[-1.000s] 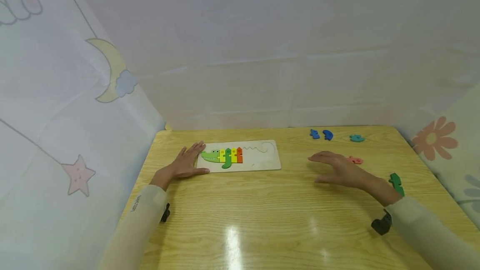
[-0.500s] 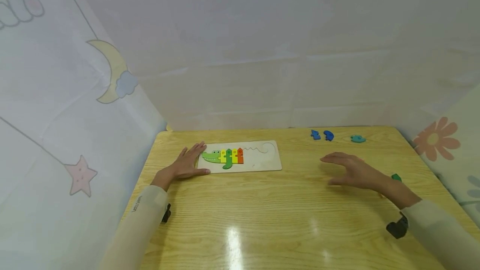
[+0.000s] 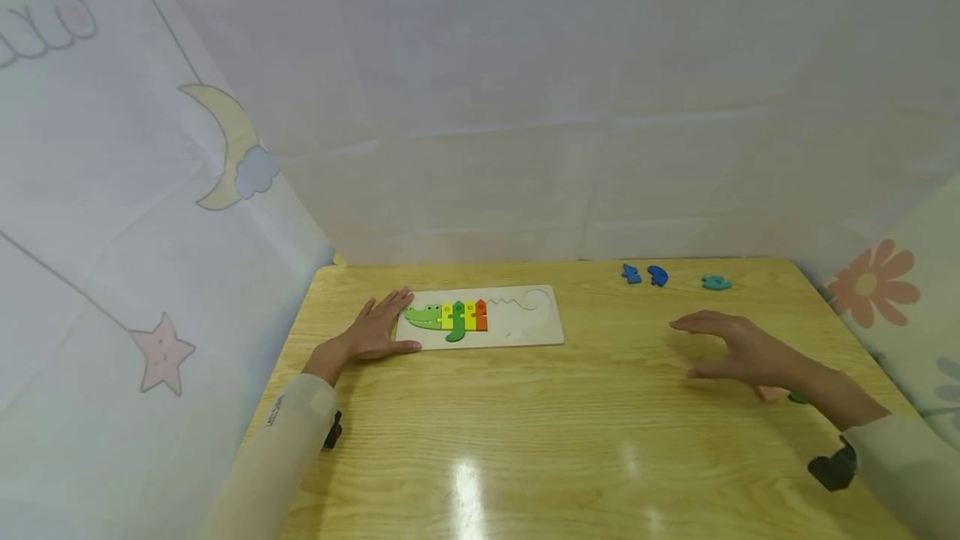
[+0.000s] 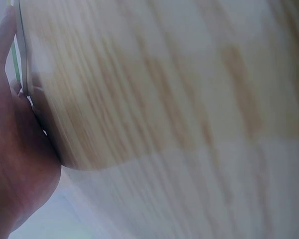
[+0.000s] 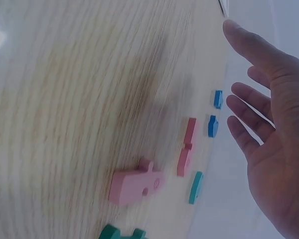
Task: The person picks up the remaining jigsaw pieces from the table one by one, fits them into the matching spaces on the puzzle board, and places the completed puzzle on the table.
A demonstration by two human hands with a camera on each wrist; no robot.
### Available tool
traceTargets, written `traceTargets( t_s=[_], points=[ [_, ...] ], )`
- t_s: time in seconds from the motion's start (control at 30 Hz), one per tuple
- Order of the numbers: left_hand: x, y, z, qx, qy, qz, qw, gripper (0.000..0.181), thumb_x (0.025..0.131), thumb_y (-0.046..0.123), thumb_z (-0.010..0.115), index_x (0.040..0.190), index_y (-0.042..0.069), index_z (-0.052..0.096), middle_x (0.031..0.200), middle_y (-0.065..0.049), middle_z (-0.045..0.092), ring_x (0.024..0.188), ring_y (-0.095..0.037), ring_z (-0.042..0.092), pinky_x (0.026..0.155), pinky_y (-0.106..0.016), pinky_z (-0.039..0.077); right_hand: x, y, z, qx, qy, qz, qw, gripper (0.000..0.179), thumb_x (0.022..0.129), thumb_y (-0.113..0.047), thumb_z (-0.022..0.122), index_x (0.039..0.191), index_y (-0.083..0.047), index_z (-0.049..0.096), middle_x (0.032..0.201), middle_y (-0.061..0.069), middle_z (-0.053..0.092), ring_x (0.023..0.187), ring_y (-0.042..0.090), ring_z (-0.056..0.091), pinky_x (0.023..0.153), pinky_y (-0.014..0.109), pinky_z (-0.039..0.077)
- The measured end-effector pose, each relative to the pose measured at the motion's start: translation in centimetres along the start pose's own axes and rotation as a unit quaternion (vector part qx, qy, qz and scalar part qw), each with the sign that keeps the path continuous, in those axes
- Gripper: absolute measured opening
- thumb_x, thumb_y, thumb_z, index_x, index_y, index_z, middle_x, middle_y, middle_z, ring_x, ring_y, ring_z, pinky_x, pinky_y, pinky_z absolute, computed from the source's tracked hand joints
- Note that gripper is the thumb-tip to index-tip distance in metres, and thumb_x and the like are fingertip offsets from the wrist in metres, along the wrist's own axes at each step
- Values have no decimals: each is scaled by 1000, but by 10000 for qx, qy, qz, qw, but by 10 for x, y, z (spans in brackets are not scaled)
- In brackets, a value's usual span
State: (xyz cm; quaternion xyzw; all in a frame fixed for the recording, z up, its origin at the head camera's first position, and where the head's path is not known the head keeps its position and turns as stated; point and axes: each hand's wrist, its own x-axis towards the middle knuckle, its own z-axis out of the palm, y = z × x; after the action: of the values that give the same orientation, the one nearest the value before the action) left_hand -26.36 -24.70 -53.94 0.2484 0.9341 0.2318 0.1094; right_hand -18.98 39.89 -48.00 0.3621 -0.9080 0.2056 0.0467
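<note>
Pink, one puzzle piece [image 5: 132, 186] lies below our right hand [image 3: 738, 350], well apart from our left hand [image 3: 377, 330] at the board [image 3: 528, 325]. Our fingers extend loosely, gripping nothing.

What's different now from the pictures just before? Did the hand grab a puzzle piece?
The right hand moved to the right, away from the puzzle board. It didn't grab or let go of anything. A pink piece that its arm had hidden now peeks out.

The left hand stayed at the board's left end. The crocodile pieces, blue pieces and teal piece stayed put.
</note>
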Motion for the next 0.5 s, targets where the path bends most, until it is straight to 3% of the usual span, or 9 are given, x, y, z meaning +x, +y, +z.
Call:
traceTargets(
  t_s=[0.13, 0.2, 0.37, 0.47, 0.5],
  points=[
    [0, 1, 0, 85, -39, -43, 9999, 111, 93, 65, 71, 169, 2, 20, 177, -19, 13, 163, -43, 9, 126, -71, 2, -10, 8, -3, -138, 78, -42, 9999, 77, 73, -28, 98, 142, -12, 67, 134, 8, 69, 119, 11, 64, 84, 34, 61],
    [0, 1, 0, 122, -54, -71, 9999, 111, 93, 64, 71, 169, 3, 20, 177, -19, 12, 163, -42, 8, 126, -70, 1, -15, 11, -4, -116, 127, -77, 9998, 80, 71, -29, 99, 142, -11, 67, 135, 8, 69, 125, 2, 59, 88, 24, 57],
    [0, 1, 0, 85, -54, -75, 9999, 110, 93, 63, 71, 169, 2, 20, 177, -19, 12, 163, -42, 8, 126, -70, 1, -22, 16, -6, -6, 194, -260, 9995, 86, 67, -29, 100, 144, -11, 66, 150, -17, 55, 139, -13, 40, 99, 2, 37],
    [0, 2, -2, 115, -96, -121, 9998, 109, 94, 62, 71, 170, 4, 19, 177, -17, 12, 164, -40, 8, 126, -69, 1, -25, 17, -8, 133, 174, -383, 9990, 87, 68, -28, 100, 146, -12, 65, 154, -26, 44, 138, -15, 40, 97, 2, 39],
    [-1, 2, -2, 130, -114, -138, 9998, 109, 94, 62, 71, 170, 5, 18, 178, -16, 11, 164, -39, 7, 127, -69, 0, -26, 18, -8, 290, 121, -412, 9987, 87, 70, -26, 99, 147, -11, 63, 155, -26, 43, 128, -18, 46, 91, 2, 42]
  ],
)
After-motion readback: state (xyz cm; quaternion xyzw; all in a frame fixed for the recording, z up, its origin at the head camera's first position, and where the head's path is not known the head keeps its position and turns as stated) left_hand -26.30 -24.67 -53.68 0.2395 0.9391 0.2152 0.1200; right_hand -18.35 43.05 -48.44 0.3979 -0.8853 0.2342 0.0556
